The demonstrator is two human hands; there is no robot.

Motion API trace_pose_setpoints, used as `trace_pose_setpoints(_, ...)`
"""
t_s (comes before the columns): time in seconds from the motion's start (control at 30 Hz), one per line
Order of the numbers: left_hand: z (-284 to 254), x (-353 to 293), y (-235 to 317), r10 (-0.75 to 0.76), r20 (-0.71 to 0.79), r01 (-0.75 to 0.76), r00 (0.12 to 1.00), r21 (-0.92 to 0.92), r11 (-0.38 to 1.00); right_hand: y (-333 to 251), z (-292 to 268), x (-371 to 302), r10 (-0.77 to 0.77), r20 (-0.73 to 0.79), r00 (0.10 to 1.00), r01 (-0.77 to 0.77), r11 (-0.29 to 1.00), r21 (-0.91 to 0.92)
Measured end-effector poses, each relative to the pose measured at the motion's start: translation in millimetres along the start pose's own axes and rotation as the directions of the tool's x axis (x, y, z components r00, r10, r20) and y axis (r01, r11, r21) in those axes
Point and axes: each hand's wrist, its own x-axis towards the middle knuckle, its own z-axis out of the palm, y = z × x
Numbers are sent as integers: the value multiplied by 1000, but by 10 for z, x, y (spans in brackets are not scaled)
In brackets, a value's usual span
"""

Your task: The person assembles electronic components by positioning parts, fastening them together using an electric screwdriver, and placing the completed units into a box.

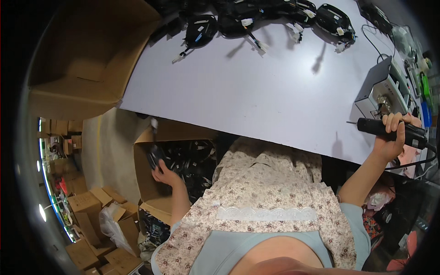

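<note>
My right hand (390, 143) is wrapped round a black electric screwdriver (369, 125), held level over the table's right end with its thin bit pointing left. At the left, my left hand (167, 176) grips a black plastic part with a wire lead (157, 155). That part is smeared by motion, so its exact kind does not show. It hangs over the left side of an open cardboard box (139, 160) full of similar black parts (190, 160). Several black housings (200, 31) with wires and white connectors lie in a row along the table's far side.
The white table (256, 91) spans the view. On its right stands a grey control box (387, 87) among cables and tools. A large open carton (78, 103) sits at its left end. Stacked cardboard boxes (87, 204) fill the floor at lower left.
</note>
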Motion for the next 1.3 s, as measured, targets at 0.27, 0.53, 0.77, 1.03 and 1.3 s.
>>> trace_pose_setpoints(0.27,103,-277,-734,-379,31,287,925,596,750,139,148,35,44,-94,995,-40,998,44)
trace_pose_setpoints(0.53,1237,516,2455,842,236,-708,486,-458,537,70,194,-39,19,-137,990,-25,999,-46)
trace_pose_setpoints(0.77,2761,761,4074,751,656,-942,-68,-291,168,-97,495,-121,23,-82,996,-38,982,-184)
trace_pose_setpoints(1.03,2914,782,4383,525,837,-850,-152,-382,363,-381,-30,-302,31,-167,985,-54,990,-132)
trace_pose_setpoints(1.3,2351,583,3763,658,690,-890,-303,-452,65,-303,23,-254,-50,-288,956,35,998,-59)
